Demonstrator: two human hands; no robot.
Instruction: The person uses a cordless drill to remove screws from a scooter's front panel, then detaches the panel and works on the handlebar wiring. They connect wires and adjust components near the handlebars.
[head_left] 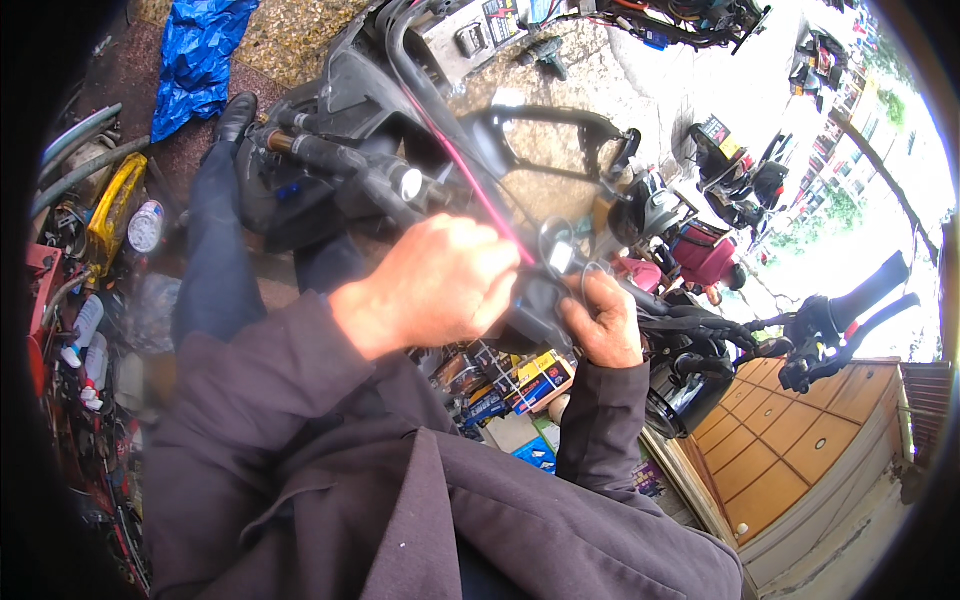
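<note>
My left hand [440,280] is closed in a fist, slightly blurred, beside a thin pinkish-red cable [470,185]. What its fingers hold is hidden. Lower right of it, my right hand [605,320] is closed, thumb and fingers bent against a black part [540,300] of a motorbike or scooter. A thin loop of wire [597,268] shows at its fingertips. Beyond my hands, a thick black tube [415,80] runs alongside the cable. Dark plastic body panels [350,110] and a black frame-shaped piece [555,140] lie past the left hand.
A handlebar [850,305] with grip and lever juts out at right, above a wooden cabinet [810,425]. Tools, bottles and a yellow bag [115,205] crowd the left. Boxes [540,380] lie below my hands. A person in red [705,250] and parked scooters are farther off.
</note>
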